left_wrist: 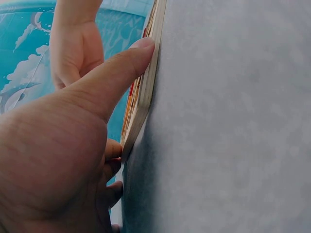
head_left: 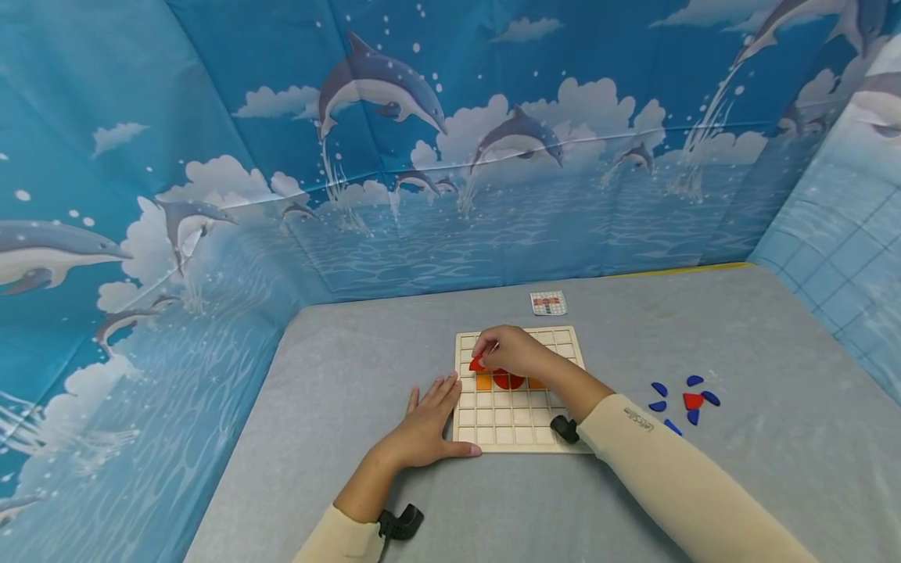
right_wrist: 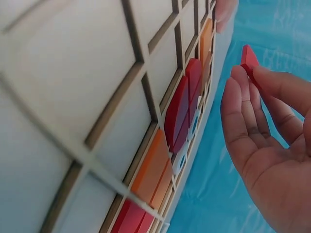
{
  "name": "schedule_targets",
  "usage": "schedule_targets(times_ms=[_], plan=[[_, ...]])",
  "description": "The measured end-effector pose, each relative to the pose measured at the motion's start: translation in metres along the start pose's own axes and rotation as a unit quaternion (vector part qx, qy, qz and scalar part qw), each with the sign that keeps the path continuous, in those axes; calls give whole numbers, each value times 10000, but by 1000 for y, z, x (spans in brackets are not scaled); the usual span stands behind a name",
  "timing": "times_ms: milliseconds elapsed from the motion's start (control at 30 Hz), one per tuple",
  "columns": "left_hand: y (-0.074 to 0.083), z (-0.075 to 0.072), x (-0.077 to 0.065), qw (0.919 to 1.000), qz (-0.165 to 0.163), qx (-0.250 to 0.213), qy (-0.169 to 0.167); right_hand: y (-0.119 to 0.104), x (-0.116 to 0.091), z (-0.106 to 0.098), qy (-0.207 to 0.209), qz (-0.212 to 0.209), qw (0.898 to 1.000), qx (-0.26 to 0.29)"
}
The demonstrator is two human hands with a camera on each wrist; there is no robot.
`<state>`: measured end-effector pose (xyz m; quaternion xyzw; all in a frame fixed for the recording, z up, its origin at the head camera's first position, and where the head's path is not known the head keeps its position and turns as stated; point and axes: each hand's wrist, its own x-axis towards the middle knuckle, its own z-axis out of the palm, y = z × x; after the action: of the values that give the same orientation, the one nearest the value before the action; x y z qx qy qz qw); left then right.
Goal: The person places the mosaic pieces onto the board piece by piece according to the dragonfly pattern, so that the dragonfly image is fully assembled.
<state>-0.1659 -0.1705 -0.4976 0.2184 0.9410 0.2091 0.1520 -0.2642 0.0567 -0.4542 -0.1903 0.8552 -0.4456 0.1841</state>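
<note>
One grid board (head_left: 505, 418) lies on the gray cloth (head_left: 366, 375), and two hands work at it. The right hand (head_left: 510, 352) pinches one red piece (right_wrist: 249, 57) between thumb and fingertips, over the board's left part in the head view; the wrist view shows it apart from the surface. The left hand (head_left: 431, 428) is spread, fingers extended at the left edge, thumb touching the near one. Two orange patches (head_left: 483, 381) flank a red round shape (head_left: 508, 380) on the grid. Six blue pieces (head_left: 658, 406) surround red (head_left: 693, 401) well to the right. One card (head_left: 548, 303) sits just beyond the far edge; cloth stretches widely leftward.
</note>
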Motion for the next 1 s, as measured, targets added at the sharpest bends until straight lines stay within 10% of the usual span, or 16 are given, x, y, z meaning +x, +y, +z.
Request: schedule_targets(times_ms=[1000], plan=[[0,0,0,10000,32,-14,67,-2,29,22,-21,-278,9899,-1387]])
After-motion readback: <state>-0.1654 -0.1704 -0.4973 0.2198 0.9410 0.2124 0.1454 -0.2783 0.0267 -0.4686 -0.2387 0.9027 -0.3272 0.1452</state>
